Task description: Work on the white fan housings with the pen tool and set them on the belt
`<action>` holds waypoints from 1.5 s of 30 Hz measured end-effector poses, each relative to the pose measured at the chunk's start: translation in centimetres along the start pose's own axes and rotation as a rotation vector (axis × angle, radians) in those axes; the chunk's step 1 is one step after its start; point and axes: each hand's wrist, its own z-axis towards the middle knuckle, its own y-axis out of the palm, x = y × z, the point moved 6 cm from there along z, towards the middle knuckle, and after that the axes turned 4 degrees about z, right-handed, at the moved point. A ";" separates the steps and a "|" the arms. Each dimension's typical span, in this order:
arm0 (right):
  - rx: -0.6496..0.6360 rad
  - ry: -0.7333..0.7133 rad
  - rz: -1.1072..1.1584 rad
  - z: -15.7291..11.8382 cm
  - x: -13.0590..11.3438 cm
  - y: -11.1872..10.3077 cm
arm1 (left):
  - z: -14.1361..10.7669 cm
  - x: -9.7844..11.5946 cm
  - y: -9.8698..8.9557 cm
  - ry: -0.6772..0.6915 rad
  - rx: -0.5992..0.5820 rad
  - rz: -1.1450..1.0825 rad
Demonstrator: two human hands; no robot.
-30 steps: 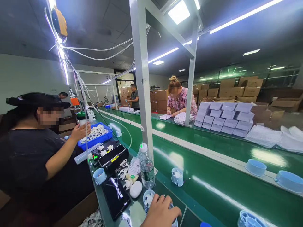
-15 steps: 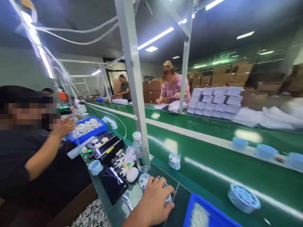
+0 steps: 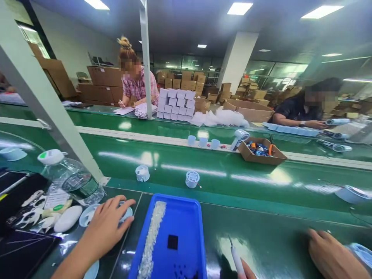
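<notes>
My left hand [image 3: 109, 219] is curled over a light-blue round plastic housing [image 3: 128, 212], thumb and fingers around it. Just beside it lies another light-blue housing [image 3: 85, 217], partly covered by the hand. At the bottom edge, my right hand [image 3: 247, 270] shows only in part, closed on a white pen-shaped tool [image 3: 236, 257] with a thin metal tip pointing up. Between my hands sits a blue tray [image 3: 186, 209]. It holds a strip of small clear pieces [image 3: 154, 236], a black square [image 3: 172, 242] and tiny dark bits.
A co-worker's blurred hand [image 3: 331, 252] is at the right. Left stand a plastic bottle [image 3: 78, 182], a white oval case [image 3: 68, 219] and a metal post [image 3: 55, 108]. Housings [image 3: 192, 179] sit on the green belt. A parts carton [image 3: 261, 155] is beyond; people work across.
The view has swung to the right, bringing the whole tray, the tool in my right hand and the co-worker's hand into sight. My left hand stays on the housing.
</notes>
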 end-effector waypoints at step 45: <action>-0.636 -0.289 0.429 -8.9 -20.5 21.8 | -4.7 -1.8 -8.8 -0.221 0.559 -1.711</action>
